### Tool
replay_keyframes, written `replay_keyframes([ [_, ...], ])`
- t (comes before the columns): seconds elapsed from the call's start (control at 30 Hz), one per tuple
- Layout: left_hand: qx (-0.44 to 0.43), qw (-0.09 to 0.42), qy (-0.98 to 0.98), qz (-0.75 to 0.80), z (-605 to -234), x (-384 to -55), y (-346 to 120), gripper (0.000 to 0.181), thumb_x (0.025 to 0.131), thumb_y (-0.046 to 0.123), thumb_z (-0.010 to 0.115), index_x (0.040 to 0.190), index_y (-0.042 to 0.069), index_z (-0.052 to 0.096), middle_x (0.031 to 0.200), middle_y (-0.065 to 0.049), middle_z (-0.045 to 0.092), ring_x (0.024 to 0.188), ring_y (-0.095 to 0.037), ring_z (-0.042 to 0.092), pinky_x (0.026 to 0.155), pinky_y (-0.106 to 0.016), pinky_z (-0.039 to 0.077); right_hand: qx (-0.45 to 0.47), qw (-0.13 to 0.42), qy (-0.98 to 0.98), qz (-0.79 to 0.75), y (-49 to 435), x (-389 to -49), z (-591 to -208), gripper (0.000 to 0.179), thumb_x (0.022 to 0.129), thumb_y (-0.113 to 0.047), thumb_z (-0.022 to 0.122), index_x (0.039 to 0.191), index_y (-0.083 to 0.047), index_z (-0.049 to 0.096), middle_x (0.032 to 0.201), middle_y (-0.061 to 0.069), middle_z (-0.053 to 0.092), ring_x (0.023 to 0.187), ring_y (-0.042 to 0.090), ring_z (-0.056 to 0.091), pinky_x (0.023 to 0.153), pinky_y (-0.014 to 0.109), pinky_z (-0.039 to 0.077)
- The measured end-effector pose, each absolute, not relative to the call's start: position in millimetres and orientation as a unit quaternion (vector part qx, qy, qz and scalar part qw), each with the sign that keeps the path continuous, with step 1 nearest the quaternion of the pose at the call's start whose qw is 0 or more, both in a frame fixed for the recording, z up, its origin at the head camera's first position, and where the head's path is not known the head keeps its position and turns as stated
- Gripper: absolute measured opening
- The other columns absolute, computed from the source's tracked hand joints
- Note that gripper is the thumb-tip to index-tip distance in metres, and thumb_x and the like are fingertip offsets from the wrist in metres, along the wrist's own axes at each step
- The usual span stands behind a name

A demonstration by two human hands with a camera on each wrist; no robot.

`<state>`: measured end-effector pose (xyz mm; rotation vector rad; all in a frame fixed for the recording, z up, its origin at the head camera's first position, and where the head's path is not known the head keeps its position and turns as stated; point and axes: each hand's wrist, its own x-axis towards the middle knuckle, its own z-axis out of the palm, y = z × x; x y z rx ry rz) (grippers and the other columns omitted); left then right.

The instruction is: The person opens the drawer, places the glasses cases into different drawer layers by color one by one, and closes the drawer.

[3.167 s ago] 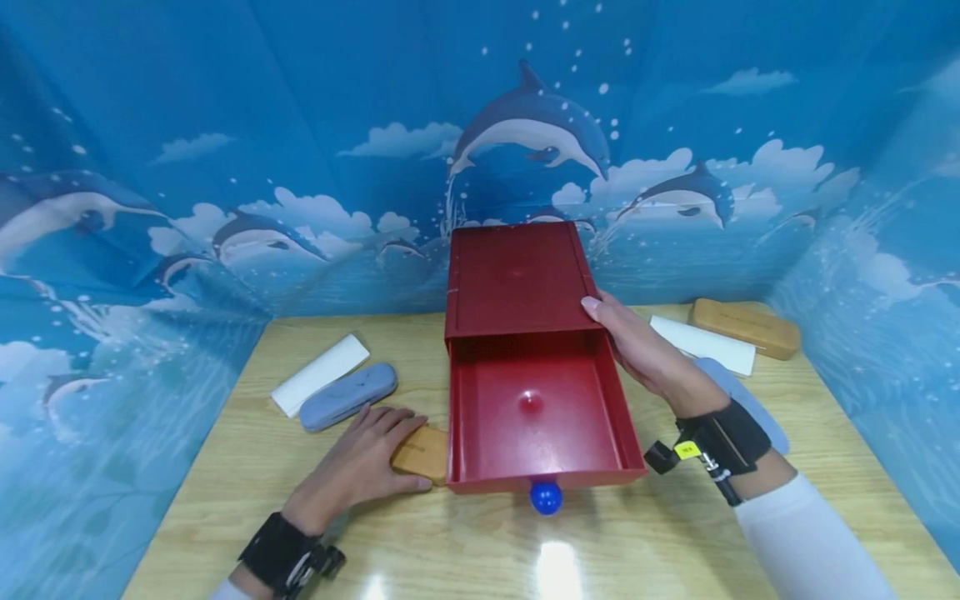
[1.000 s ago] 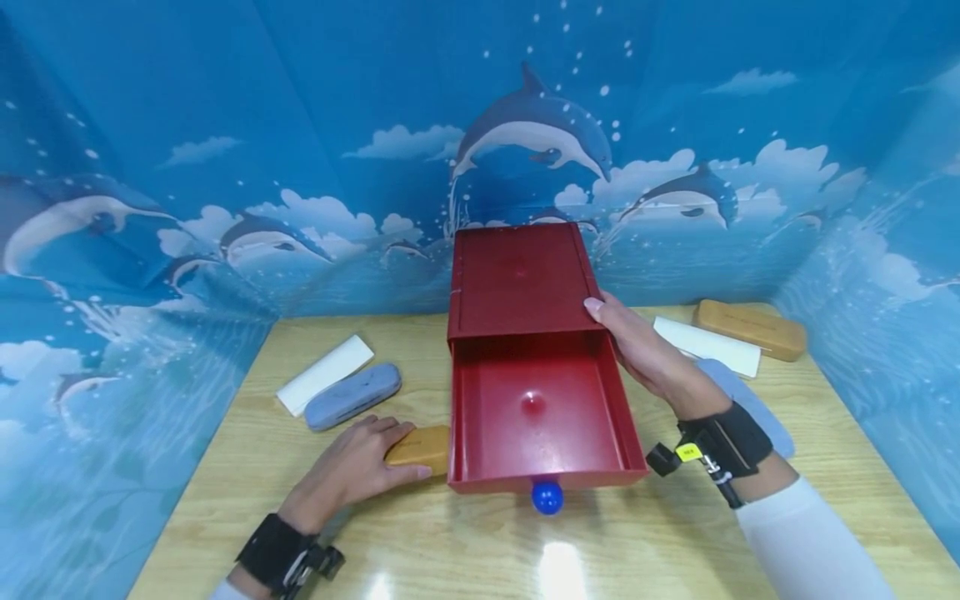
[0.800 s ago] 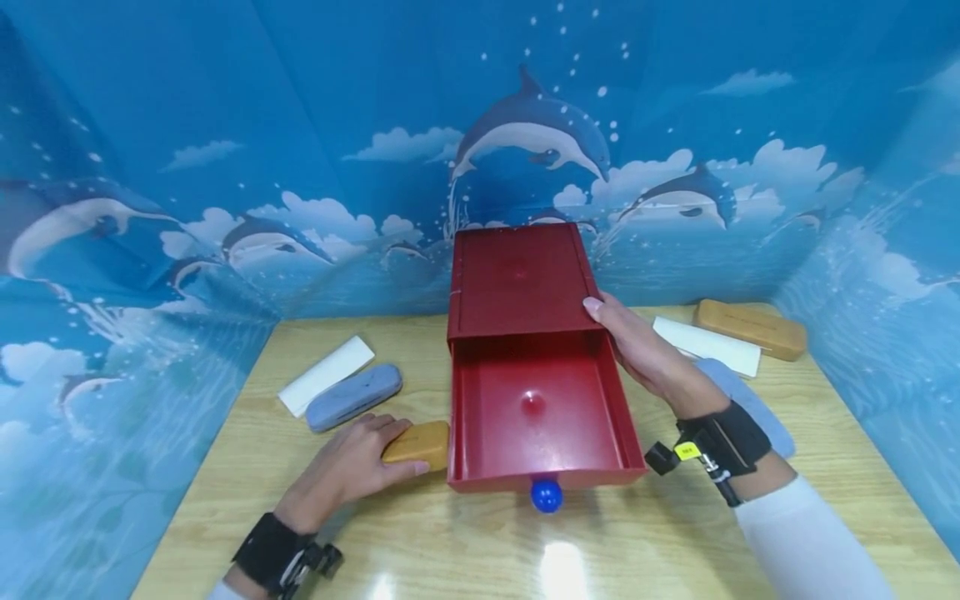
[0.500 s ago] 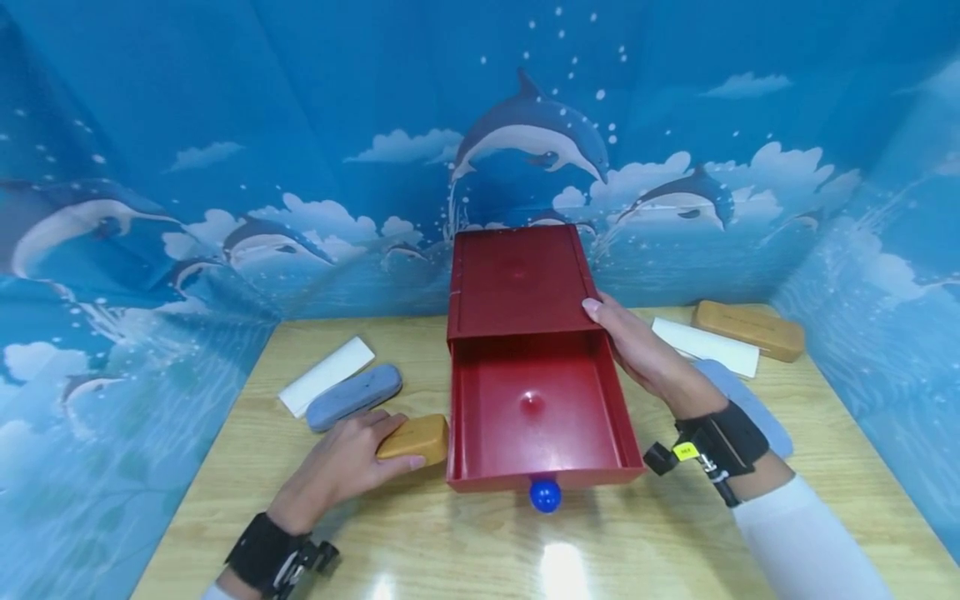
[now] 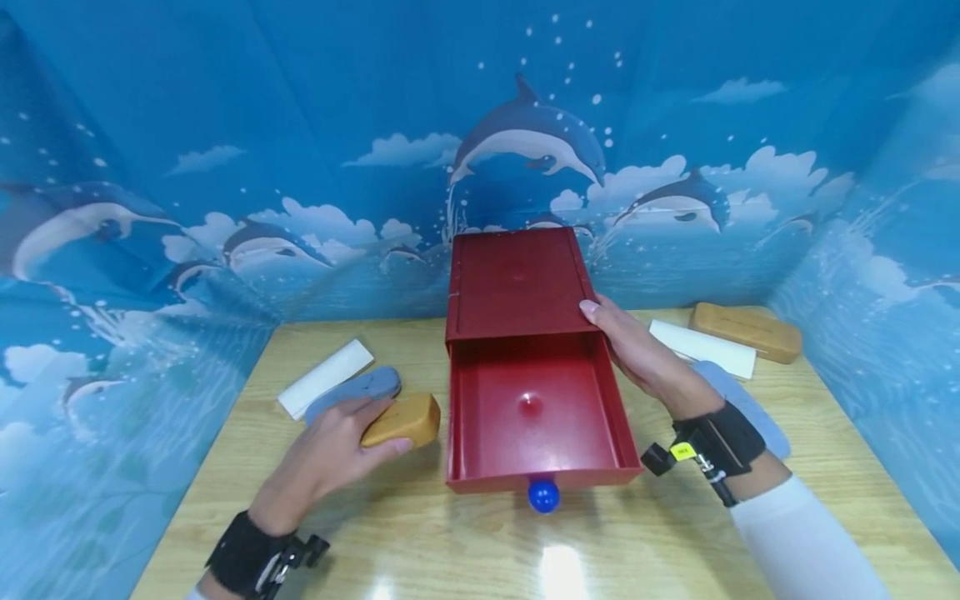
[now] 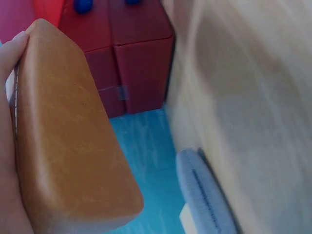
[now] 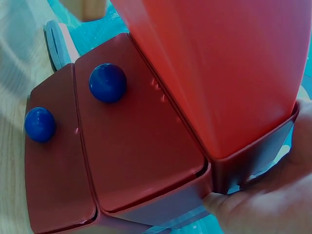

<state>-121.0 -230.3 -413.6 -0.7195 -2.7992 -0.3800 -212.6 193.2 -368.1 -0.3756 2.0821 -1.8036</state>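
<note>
On the far left of the table, note a white oblong piece, too plain to tell whether cloth or card, and beside it a blue-grey case, partly hidden behind hand and load. Leave both undisturbed: best to gain height before any sideways move.

Next rightward, find the brown case in the grasp of the left hand, with thumb on the near side and fingers on the far side; seemingly raised above the table, tilted, just left of the open drawer and apart from it. Grip firmly without squeezing, and level the case before going further. Mind the drawer's left wall, probably the main obstacle on that side; pass high, to spare the rim a knock.

At the middle, see the red cabinet, with a blue knob jutting nearward, easy to catch. Below, make out two closed lower drawers.

On the cabinet's right side, see the right hand holding on, with thumb over the top edge; press lightly, enough to prevent sliding.

Farther right, note a second white piece, a second blue-grey case, partly hidden by the right wrist, and, at the far corner, a second brown case.
</note>
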Motion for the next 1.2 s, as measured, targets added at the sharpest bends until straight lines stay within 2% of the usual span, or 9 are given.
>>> replay_keyframes([
  [0.13, -0.263, 0.132, -0.945, -0.142, -406, -122, -232, 0.062, 0.089, 0.055, 0.075, 0.129, 0.009, 0.071, 0.088, 0.002, 0.069, 0.069, -0.002, 0.050, 0.058, -0.018, 0.040, -0.133, 0.180, 0.738, -0.637, 192, -212, -368, 0.068, 0.109, -0.052, 0.038, 0.165, -0.018, 0.018, 0.151, 0.013, 0.045, 0.138, 0.031, 0.045, 0.101, 0.032, 0.053],
  [0.23, -0.270, 0.139, -0.941, -0.151, -398, -122, -230, 0.058, 0.090, 0.051, 0.075, 0.129, 0.009, 0.071, 0.083, 0.006, 0.063, 0.067, 0.000, 0.044, 0.058, -0.018, 0.037, -0.138, 0.176, 0.737, -0.638, 192, -212, -368, 0.066, 0.110, -0.051, 0.038, 0.165, -0.019, 0.018, 0.150, 0.013, 0.045, 0.137, 0.031, 0.046, 0.100, 0.032, 0.054],
  [0.33, -0.270, 0.140, -0.940, -0.156, -389, -121, -229, 0.057, 0.091, 0.048, 0.075, 0.131, 0.008, 0.070, 0.087, 0.004, 0.066, 0.067, -0.001, 0.044, 0.059, -0.018, 0.037, -0.140, 0.175, 0.736, -0.639, 193, -212, -368, 0.065, 0.110, -0.050, 0.038, 0.164, -0.019, 0.019, 0.150, 0.013, 0.045, 0.137, 0.031, 0.045, 0.099, 0.032, 0.055],
  [0.53, -0.267, 0.155, -0.937, -0.162, -373, -120, -225, 0.059, 0.090, 0.043, 0.077, 0.136, 0.007, 0.067, 0.113, -0.009, 0.075, 0.075, -0.007, 0.057, 0.063, -0.024, 0.045, -0.138, 0.176, 0.737, -0.638, 193, -211, -369, 0.065, 0.110, -0.050, 0.039, 0.164, -0.018, 0.020, 0.149, 0.013, 0.046, 0.136, 0.031, 0.047, 0.097, 0.032, 0.056],
  [0.8, -0.283, 0.161, -0.929, -0.173, -348, -119, -215, 0.055, 0.091, 0.042, 0.075, 0.133, 0.008, 0.067, 0.095, -0.001, 0.068, 0.069, -0.005, 0.047, 0.059, -0.020, 0.039, -0.139, 0.180, 0.735, -0.638, 192, -213, -368, 0.065, 0.110, -0.050, 0.038, 0.164, -0.019, 0.019, 0.150, 0.012, 0.045, 0.137, 0.031, 0.046, 0.098, 0.032, 0.055],
  [1.2, -0.310, 0.160, -0.922, -0.168, -317, -117, -194, 0.059, 0.098, 0.049, 0.063, 0.143, 0.010, 0.060, 0.110, -0.004, 0.068, 0.080, -0.009, 0.052, 0.065, -0.026, 0.043, -0.145, 0.175, 0.730, -0.644, 193, -212, -369, 0.063, 0.110, -0.046, 0.038, 0.164, -0.019, 0.019, 0.150, 0.012, 0.044, 0.136, 0.031, 0.046, 0.096, 0.031, 0.057],
])
